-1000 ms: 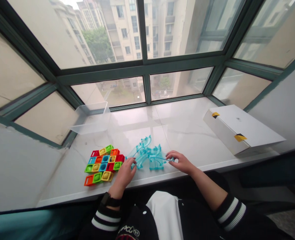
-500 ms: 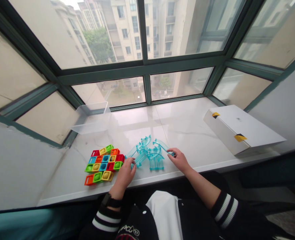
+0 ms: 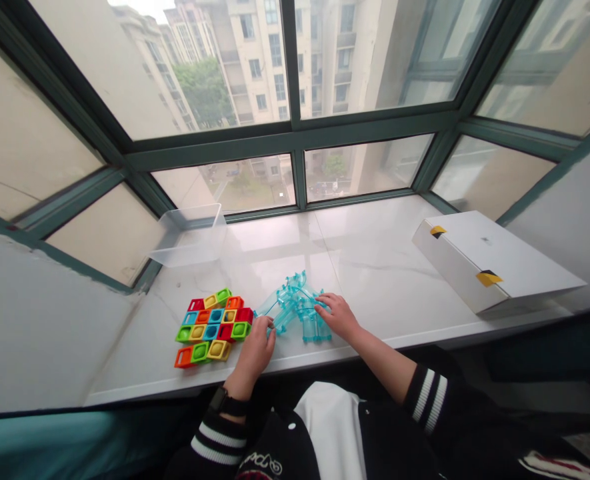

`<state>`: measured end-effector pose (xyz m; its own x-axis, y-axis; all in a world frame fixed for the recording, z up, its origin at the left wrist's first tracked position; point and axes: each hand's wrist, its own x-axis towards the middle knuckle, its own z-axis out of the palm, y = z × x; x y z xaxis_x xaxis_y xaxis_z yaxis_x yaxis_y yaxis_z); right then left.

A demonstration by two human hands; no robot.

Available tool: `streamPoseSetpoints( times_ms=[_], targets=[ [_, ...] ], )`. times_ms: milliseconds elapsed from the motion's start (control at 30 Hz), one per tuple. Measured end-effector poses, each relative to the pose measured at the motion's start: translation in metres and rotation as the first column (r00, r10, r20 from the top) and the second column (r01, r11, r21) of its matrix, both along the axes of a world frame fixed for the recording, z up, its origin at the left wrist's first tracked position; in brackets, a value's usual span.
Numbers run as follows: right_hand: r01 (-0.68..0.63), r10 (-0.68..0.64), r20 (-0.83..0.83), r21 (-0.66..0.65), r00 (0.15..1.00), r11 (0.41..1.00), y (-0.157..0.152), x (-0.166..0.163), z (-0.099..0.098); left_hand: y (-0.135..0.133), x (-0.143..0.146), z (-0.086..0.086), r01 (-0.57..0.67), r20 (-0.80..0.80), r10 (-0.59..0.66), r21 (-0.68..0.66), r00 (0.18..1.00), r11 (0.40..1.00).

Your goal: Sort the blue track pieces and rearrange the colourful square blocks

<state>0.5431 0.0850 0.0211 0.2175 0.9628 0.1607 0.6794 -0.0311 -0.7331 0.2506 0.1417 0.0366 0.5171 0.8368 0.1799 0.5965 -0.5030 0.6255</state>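
Note:
Clear blue curved track pieces point(image 3: 291, 303) lie in a cluster near the front of the white ledge. My left hand point(image 3: 256, 347) is at the cluster's lower left end, its fingers closed on the end of a track piece; the fingertips are partly hidden. Over the cluster's right side reaches my right hand point(image 3: 339, 315), its fingers stretched out and touching the pieces there. Beside my left hand sit colourful square blocks point(image 3: 213, 327) in red, orange, yellow, green and blue, grouped in rows.
A clear plastic bin point(image 3: 189, 237) stands at the back left near the window. On the right is a white box point(image 3: 495, 257) with yellow-and-black tabs. The ledge's front edge point(image 3: 375, 347) runs close to my body; window frames point(image 3: 299, 137) bound the back.
My right hand has moved left, bringing the curved track piece it held onto the cluster; its fingers now lie stretched over it. My left hand has stayed at the cluster's left end.

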Motion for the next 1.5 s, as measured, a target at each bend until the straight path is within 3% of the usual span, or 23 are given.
streamPoseSetpoints(
  times_ms=[300, 700, 1033, 1300, 1500],
  targets=[
    [-0.043, 0.048, 0.08, -0.061, 0.996, 0.997, -0.004, -0.002, -0.007, 0.0, 0.005, -0.01, -0.086, 0.082, 0.082, 0.044, 0.993, 0.995],
    [-0.034, 0.035, 0.081, -0.011, 0.996, 0.999, -0.003, -0.006, -0.017, -0.004, 0.013, -0.013, -0.081, 0.125, 0.073, 0.06, 0.989, 0.995],
    [0.003, -0.002, 0.086, -0.008, 0.996, 1.0, -0.003, -0.015, -0.014, -0.005, 0.017, -0.011, -0.051, 0.106, 0.043, 0.072, 0.993, 0.996],
    [0.009, -0.011, 0.102, 0.017, 0.995, 1.0, -0.004, -0.023, -0.015, -0.011, 0.027, -0.02, -0.047, -0.057, 0.056, 0.147, 0.997, 0.988],
    [0.024, -0.027, 0.088, 0.036, 0.996, 0.999, -0.007, -0.02, -0.021, 0.009, 0.023, -0.023, -0.117, 0.001, 0.119, 0.182, 0.993, 0.976]
  ],
)
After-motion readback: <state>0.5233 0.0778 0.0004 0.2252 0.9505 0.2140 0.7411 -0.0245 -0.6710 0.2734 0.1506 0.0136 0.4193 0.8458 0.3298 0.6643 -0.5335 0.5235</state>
